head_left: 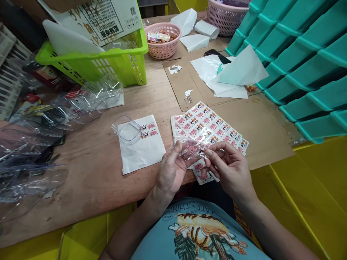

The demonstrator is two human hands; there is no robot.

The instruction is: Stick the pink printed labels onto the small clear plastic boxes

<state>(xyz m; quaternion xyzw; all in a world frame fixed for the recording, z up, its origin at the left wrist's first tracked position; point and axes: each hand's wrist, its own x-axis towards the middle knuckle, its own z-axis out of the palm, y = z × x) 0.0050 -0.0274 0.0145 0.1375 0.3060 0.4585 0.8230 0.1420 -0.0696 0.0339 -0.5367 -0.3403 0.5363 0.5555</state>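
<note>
Near the table's front edge, my left hand (172, 168) grips a clear plastic case (177, 143) between thumb and fingers. Pink lettering and a small cat, a sticker (192, 148), show on the case. My right hand (229, 164) is closed at the case's right end, with thumb and index finger pinching the sticker by the cat. Beneath both hands lie sheets of stickers (214, 124) with cats and pink lettering. Left of them, another clear case (126, 128) rests partly on a white backing sheet (141, 159) that carries a few stickers.
Many clear plastic cases (89, 95) pile up at the left, by a green basket (135, 68). Behind stand a pink basket (162, 50) and loose white papers (230, 77). A dark phone (217, 55) lies there. Stacked teal bins (300, 76) rise at the right.
</note>
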